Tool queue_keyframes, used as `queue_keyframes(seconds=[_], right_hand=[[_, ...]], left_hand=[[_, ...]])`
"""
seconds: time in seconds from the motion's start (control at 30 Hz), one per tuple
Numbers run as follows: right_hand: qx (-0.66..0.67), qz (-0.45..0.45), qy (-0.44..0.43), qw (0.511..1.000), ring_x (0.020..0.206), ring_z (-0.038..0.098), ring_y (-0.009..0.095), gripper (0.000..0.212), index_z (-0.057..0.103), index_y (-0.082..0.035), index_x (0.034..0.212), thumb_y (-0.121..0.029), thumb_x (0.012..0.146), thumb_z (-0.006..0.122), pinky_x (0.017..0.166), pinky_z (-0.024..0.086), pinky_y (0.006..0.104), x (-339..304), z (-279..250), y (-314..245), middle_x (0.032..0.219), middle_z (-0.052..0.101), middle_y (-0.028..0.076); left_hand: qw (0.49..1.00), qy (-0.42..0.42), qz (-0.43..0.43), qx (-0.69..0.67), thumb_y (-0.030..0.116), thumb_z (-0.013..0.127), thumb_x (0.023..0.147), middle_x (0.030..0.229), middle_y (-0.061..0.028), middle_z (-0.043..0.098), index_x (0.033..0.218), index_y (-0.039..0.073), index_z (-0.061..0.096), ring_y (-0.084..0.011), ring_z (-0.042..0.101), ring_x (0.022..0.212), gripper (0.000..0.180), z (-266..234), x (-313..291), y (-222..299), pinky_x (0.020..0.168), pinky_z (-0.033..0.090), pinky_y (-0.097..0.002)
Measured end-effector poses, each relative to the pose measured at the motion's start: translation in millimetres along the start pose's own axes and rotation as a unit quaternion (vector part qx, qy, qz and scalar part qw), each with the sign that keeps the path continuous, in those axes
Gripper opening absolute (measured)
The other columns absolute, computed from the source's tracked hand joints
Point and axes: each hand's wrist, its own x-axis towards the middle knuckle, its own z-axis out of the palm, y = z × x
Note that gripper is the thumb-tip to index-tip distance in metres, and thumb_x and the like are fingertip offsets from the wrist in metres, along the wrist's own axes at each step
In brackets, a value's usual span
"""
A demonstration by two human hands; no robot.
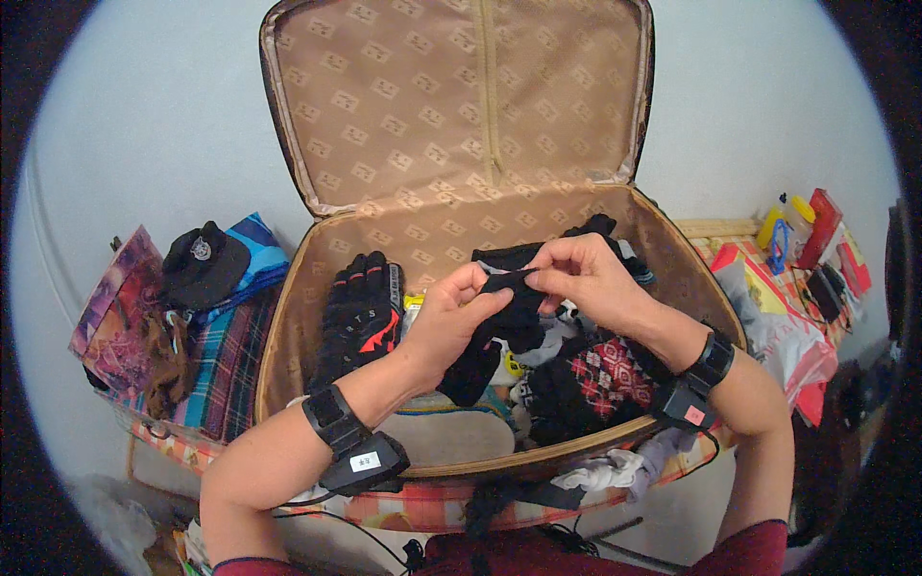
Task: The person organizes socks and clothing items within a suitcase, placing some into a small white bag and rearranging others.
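Observation:
Both hands are raised over an open suitcase with a tan patterned lining. Between them hangs a small black cloth piece that looks like a sock. My left hand pinches its upper edge between thumb and fingers. On the other side, my right hand grips the same edge with its fingertips. Left of the hands, black gloves with red accents lie in the suitcase. Below my right hand is a black knit item with a red and white pattern. Grey and dark clothes lie partly hidden behind the hands.
The suitcase lid stands up against the wall. At left are a black cap and folded plaid cloth. Plastic bags and a yellow bottle stand at right. White and dark cloth pieces lie along the front edge.

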Motion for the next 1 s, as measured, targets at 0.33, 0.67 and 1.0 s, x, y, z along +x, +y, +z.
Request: queue_keyframes(seconds=[0.33,0.67,1.0], right_hand=[[0.369,0.053,-0.017,0.928,0.082,0.060,0.017,0.010,0.054,-0.001,0.091,-0.009,0.088,0.051,0.077,0.051,0.0309,-1,-11,-14,0.089,0.060,0.009],[0.283,0.107,-0.101,0.948,0.073,0.057,0.009,0.011,0.054,-0.006,0.088,-0.012,0.082,0.061,0.063,0.046,0.0229,-9,-31,-53,0.082,0.060,0.002],[0.096,0.070,0.059,0.991,0.065,0.056,0.011,0.009,0.056,-0.004,0.080,-0.008,0.079,0.064,0.060,0.045,0.0231,-42,-7,-72,0.073,0.059,0.002]], left_hand=[[0.993,-0.013,0.075,0.093,0.007,0.056,0.083,0.077,0.0035,0.056,0.085,0.006,0.055,-0.0042,0.049,0.071,0.003,-6,8,-5,0.065,0.038,-0.0190],[0.992,-0.108,0.030,-0.057,0.012,0.060,0.083,0.087,0.0015,0.061,0.101,0.005,0.059,-0.0052,0.055,0.073,0.019,10,-2,25,0.064,0.045,-0.0200],[0.960,-0.248,-0.015,-0.129,0.008,0.055,0.073,0.095,-0.0023,0.061,0.108,0.001,0.055,-0.0088,0.057,0.082,0.036,7,-17,57,0.072,0.045,-0.0209]])
